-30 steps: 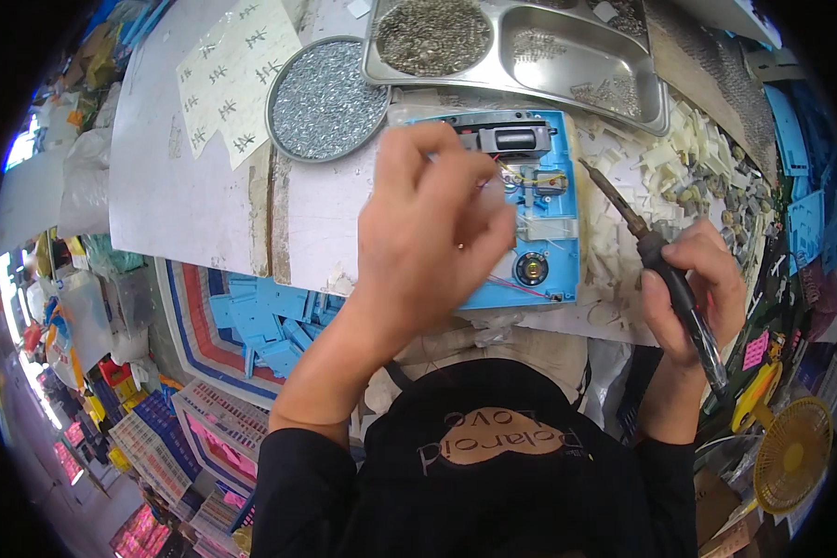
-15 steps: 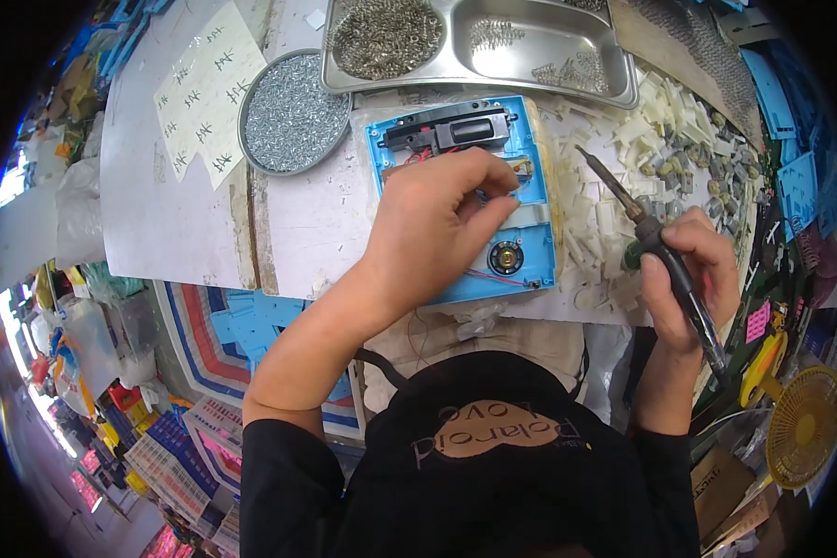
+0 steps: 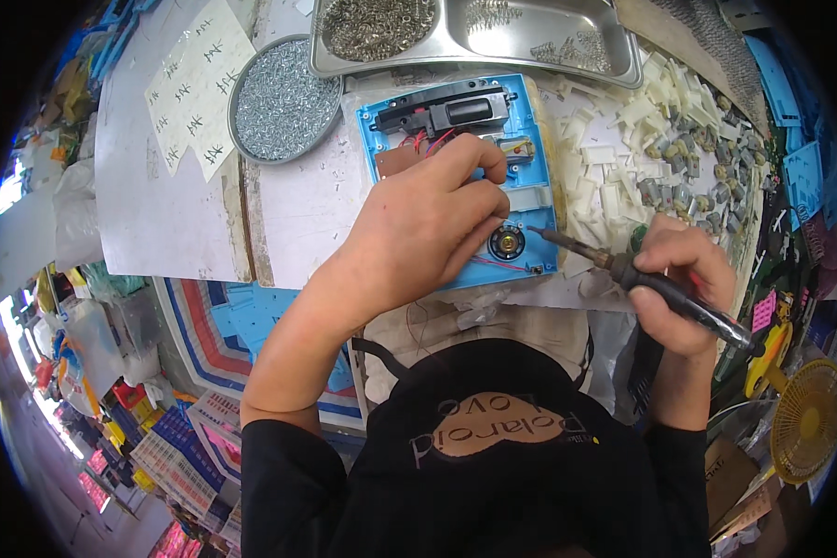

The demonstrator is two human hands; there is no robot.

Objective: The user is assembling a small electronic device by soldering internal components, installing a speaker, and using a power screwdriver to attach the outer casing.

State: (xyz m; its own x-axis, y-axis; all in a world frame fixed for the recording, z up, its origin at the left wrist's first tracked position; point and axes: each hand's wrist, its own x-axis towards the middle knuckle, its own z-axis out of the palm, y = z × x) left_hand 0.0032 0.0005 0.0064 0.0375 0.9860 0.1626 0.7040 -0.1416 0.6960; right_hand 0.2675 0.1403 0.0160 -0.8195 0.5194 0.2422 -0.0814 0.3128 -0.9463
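Observation:
A shallow blue plastic casing [image 3: 536, 119] lies on the bench in front of me. Inside it are a black module [image 3: 465, 112], a small round speaker [image 3: 507, 243], a brown board [image 3: 397, 160] and thin red wires. My left hand [image 3: 437, 212] reaches over the casing's middle with fingers curled and pressed together; whatever they pinch is hidden. A soldering iron [image 3: 686, 299] with a dark handle is gripped in my right hand [image 3: 684, 279]. Its tip points left, close to the speaker and over the casing's right part.
Beyond the casing stand a round tray of small metal screws [image 3: 286, 102] and a steel tray [image 3: 539, 73] with springs. White plastic pieces [image 3: 604, 177] and small grey parts [image 3: 688, 163] crowd the right. A marked paper sheet [image 3: 195, 93] lies left; a yellow fan [image 3: 809, 423] stands lower right.
The soldering iron has swung down and left, its tip now near the speaker instead of pointing up beside the casing. My left hand has shifted slightly left, its fingers more curled.

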